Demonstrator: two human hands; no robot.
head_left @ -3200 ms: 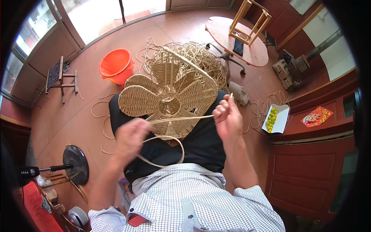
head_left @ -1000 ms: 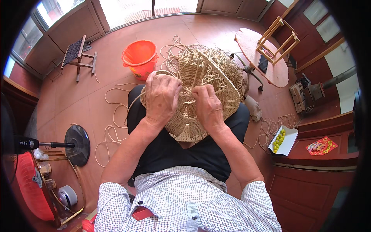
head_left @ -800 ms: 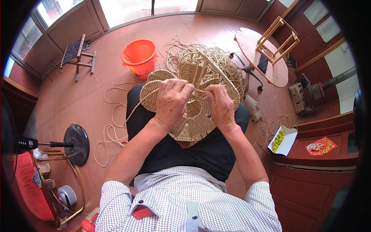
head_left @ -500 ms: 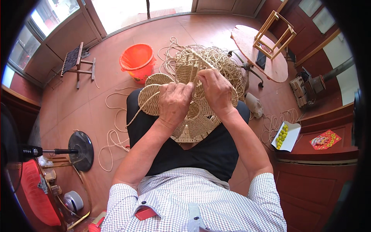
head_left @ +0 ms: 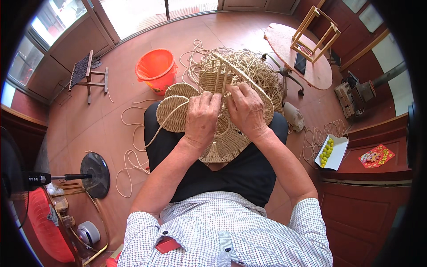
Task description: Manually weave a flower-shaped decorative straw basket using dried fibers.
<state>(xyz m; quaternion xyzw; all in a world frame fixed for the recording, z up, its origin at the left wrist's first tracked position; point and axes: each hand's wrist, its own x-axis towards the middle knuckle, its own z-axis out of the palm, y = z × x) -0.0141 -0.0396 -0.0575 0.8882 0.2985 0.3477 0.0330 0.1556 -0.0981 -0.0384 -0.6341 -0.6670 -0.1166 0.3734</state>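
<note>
A woven rope piece (head_left: 170, 119) with rounded, petal-like lobes rests across my lap and knees. At its middle, my left hand (head_left: 202, 116) is closed on the piece, beside several upright rope strands (head_left: 219, 80). A pale loose cord (head_left: 167, 119) trails from near this hand over the left lobe and down past my knee. My right hand (head_left: 245, 109) is closed just to the right, its thumb and fingers pinched at the same strands. The fingertips of both hands nearly meet, and what lies beneath them is hidden. The right lobe shows partly behind my right hand.
Beyond my knees lies a big heap of loose rope (head_left: 255, 66). An orange bucket (head_left: 155, 71) stands left of it. A round board (head_left: 318, 73) bears a wooden frame (head_left: 313, 35). At right is a white tray (head_left: 338, 149) of yellow-green fruit; a fan base (head_left: 94, 175) is at left.
My hands have shifted slightly lower, and my right hand has turned with its fingers lower against the strands. The woven piece tilts a little differently; the view has also shifted slightly.
</note>
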